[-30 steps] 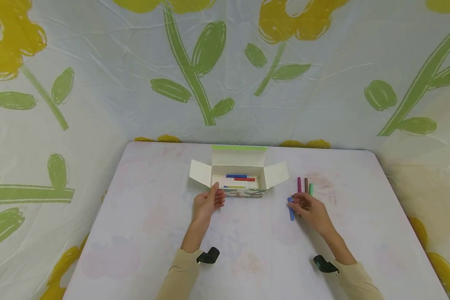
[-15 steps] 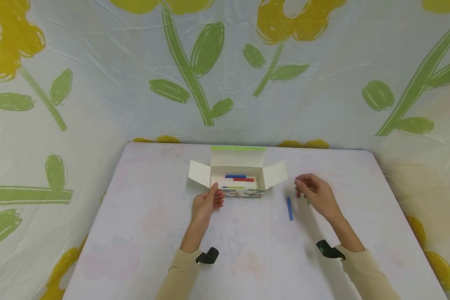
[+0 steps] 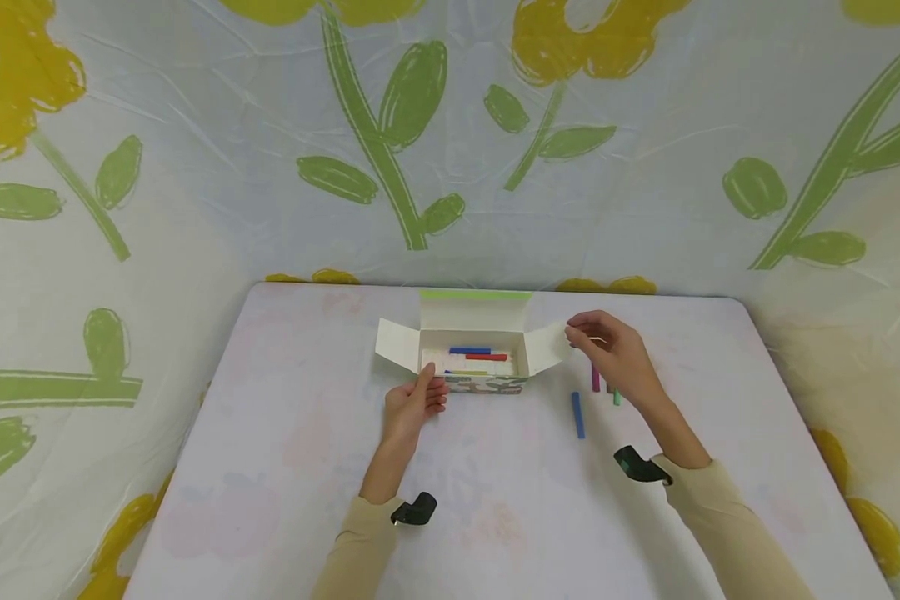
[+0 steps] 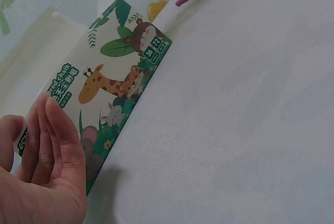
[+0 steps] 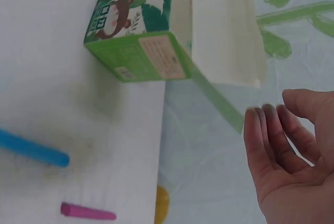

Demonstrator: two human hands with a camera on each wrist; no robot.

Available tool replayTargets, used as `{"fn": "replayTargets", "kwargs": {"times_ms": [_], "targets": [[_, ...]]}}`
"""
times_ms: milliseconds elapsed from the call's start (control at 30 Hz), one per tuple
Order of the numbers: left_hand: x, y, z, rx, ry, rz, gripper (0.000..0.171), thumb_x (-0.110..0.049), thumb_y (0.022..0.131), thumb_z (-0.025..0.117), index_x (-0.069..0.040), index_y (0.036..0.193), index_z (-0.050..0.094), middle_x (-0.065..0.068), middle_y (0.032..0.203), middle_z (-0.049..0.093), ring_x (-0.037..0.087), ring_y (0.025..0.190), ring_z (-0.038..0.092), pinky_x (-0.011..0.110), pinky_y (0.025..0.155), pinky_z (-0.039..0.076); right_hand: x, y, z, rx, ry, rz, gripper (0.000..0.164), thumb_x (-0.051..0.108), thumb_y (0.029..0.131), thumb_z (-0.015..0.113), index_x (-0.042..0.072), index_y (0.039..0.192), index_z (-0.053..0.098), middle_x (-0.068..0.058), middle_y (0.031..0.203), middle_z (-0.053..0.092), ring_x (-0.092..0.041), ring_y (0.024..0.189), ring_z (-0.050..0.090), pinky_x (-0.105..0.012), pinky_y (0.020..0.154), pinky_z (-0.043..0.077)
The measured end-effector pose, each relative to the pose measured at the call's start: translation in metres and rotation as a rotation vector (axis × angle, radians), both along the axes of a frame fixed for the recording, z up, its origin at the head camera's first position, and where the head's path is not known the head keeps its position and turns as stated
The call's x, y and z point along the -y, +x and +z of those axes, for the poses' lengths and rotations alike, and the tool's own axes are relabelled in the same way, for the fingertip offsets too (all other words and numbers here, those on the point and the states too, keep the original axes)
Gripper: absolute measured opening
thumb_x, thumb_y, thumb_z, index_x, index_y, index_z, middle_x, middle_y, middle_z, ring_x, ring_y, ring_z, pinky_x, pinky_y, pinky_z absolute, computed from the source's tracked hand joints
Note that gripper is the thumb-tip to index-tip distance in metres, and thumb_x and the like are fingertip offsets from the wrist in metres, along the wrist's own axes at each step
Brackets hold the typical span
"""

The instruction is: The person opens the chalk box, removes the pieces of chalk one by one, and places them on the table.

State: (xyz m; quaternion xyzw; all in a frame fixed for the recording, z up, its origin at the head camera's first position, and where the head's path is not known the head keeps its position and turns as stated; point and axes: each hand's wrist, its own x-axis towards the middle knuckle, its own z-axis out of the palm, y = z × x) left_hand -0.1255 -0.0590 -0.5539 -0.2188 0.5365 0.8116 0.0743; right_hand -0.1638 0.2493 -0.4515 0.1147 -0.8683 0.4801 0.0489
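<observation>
An open chalk box [image 3: 487,386], printed with animals and the words "Chalk", stands near the table's back edge. My left hand [image 3: 407,410] holds its front left corner, thumb at the top edge and fingers against the printed front [image 4: 117,85]. Inside lie a blue chalk stick [image 3: 470,351], a red one [image 3: 486,357] and a yellow one partly behind the front wall. My right hand [image 3: 613,350] hovers by the right flap [image 3: 546,347], fingers loosely bent, nothing between them. In the right wrist view a gap separates that hand [image 5: 292,151] from the flap [image 5: 227,31].
Right of the box, a blue chalk stick [image 3: 578,415] lies on the table [image 3: 285,467]. Behind it are a magenta stick [image 3: 596,379] and a green stick [image 3: 617,398], with a brown one mostly hidden by my right hand. Flowered cloth [image 3: 255,167] hangs behind the table.
My right hand has let go of the blue chalk stick, leaving it on the table. It has risen and moved back and left toward the right flap. The left hand stays at the box.
</observation>
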Motion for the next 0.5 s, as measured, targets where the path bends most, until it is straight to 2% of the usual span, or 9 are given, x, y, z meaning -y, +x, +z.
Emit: {"fn": "replayTargets", "kwargs": {"times_ms": [100, 300, 400, 500], "targets": [[0.000, 0.000, 0.001, 0.005, -0.008, 0.002, 0.047, -0.041, 0.097, 0.073, 0.007, 0.095, 0.072, 0.009, 0.082, 0.074, 0.013, 0.067, 0.066, 0.023, 0.065, 0.059, 0.013, -0.004, 0.004, -0.008, -0.005, 0.027, 0.023, 0.014, 0.102, 0.067, -0.002, 0.119, 0.066, -0.017, 0.110, 0.070, -0.004, 0.096, 0.065, -0.009, 0.087, 0.050], [-0.001, -0.001, 0.003, 0.011, -0.006, -0.001, 0.048, -0.039, 0.098, 0.072, 0.009, 0.098, 0.072, 0.010, 0.083, 0.074, 0.013, 0.068, 0.067, 0.023, 0.065, 0.059, 0.038, -0.012, 0.004, -0.007, -0.010, 0.099, 0.024, 0.013, 0.100, 0.069, -0.001, 0.120, 0.067, -0.015, 0.112, 0.072, -0.025, 0.103, 0.068, -0.009, 0.086, 0.050], [-0.001, -0.002, 0.002, 0.008, -0.001, -0.006, 0.048, -0.038, 0.098, 0.072, 0.010, 0.100, 0.071, 0.010, 0.084, 0.074, 0.012, 0.068, 0.067, 0.023, 0.065, 0.059, 0.049, -0.016, 0.000, -0.006, -0.007, 0.142, 0.025, 0.014, 0.100, 0.070, -0.001, 0.120, 0.067, -0.014, 0.112, 0.072, -0.028, 0.104, 0.068, -0.010, 0.086, 0.051], [0.000, -0.001, 0.000, 0.000, 0.008, -0.011, 0.049, -0.039, 0.097, 0.073, 0.010, 0.101, 0.071, 0.009, 0.083, 0.074, 0.012, 0.068, 0.066, 0.022, 0.065, 0.059, 0.059, -0.017, -0.005, -0.005, 0.003, 0.180, 0.025, 0.011, 0.099, 0.070, -0.002, 0.119, 0.066, -0.014, 0.111, 0.072, -0.029, 0.103, 0.069, -0.018, 0.088, 0.055]]}}
